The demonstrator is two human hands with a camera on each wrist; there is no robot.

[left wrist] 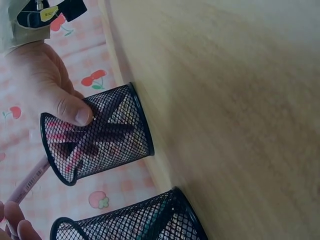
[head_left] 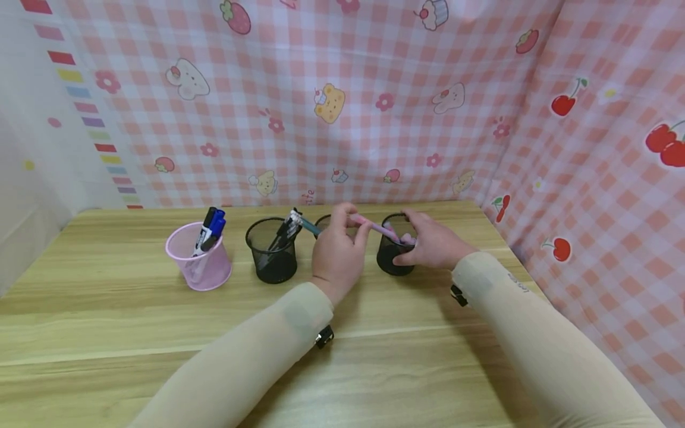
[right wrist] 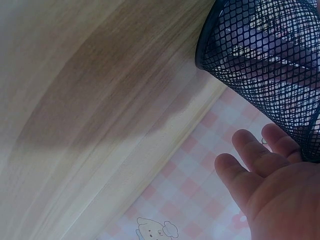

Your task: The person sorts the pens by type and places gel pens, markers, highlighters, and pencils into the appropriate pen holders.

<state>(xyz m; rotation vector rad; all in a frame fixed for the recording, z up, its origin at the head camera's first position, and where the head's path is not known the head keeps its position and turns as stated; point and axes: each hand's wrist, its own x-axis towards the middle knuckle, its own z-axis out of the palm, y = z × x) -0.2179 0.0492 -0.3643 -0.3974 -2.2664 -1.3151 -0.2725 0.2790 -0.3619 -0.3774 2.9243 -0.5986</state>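
My left hand (head_left: 338, 257) pinches a pink-purple pen (head_left: 384, 230) between thumb and fingers. The pen slants down to the right, its lower end at the mouth of the rightmost black mesh pen holder (head_left: 395, 260). Around that holder's upper part my right hand (head_left: 436, 241) keeps its grip, the thumb pressed on the mesh in the left wrist view. Several pink and dark pens show through the mesh (left wrist: 102, 142). In the right wrist view, some right fingers (right wrist: 245, 167) stick out beside the holder. Behind my left hand, another black mesh holder (left wrist: 132, 220) is partly hidden, with a green pen in it.
To the left stand a black mesh holder (head_left: 275, 267) with black pens and a pink mesh holder (head_left: 206, 273) with black and blue markers. All the holders stand in a row on the wooden table (head_left: 160, 351). A checked pink cloth (head_left: 374, 71) hangs behind and at the right.
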